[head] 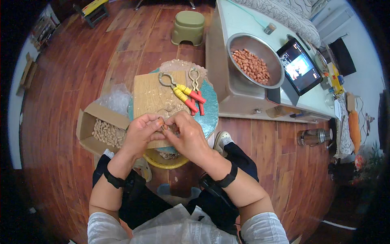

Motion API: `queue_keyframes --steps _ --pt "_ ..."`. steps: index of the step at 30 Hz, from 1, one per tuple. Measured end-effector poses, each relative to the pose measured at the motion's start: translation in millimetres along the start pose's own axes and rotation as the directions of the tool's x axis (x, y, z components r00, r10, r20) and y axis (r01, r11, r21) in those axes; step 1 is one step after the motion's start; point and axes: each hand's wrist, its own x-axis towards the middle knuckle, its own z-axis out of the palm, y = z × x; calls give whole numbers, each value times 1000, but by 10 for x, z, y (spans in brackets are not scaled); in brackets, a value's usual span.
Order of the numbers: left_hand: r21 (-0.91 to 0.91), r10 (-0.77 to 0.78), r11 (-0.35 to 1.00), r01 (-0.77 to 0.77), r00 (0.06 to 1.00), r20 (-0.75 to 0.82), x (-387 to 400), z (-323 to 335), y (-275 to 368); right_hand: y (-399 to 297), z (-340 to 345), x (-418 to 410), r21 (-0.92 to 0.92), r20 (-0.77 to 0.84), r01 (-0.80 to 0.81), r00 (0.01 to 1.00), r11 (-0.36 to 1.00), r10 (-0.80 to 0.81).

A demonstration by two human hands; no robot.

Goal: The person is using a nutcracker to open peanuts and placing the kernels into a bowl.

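Note:
Above the near edge of a wooden board [146, 91], my left hand [140, 130] and my right hand [189, 134] meet at the fingertips. Pinched between them is a small brown nut piece [164, 125], probably a peanut, partly hidden by the fingers. Crumbs and bits of shell are scattered over the board. Beyond my right hand lie nut-cracker pliers with yellow-and-red grips [182, 93], and a smaller pair with red handles [198, 88]. A cardboard box [105, 114] beside my left hand holds unshelled peanuts [106, 132].
A metal bowl [275, 71] of shelled peanuts [251, 67] stands on the cabinet [231, 15] at right, beside a lit tablet [300, 67]. Under the board's near edge sits a yellow-rimmed basin [166, 164]. A green stool [188, 27] stands farther off, and a thermos [315, 136] on the right.

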Motion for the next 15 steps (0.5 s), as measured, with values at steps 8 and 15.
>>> queue_keyframes --steps 8,15 --pt "-20 6 1000 -7 1000 -23 15 5 -5 42 35 17 -139 -40 160 985 977 -167" --pt "-48 12 999 -13 1000 -29 7 53 11 41 80 15 -142 -67 215 972 966 -226"
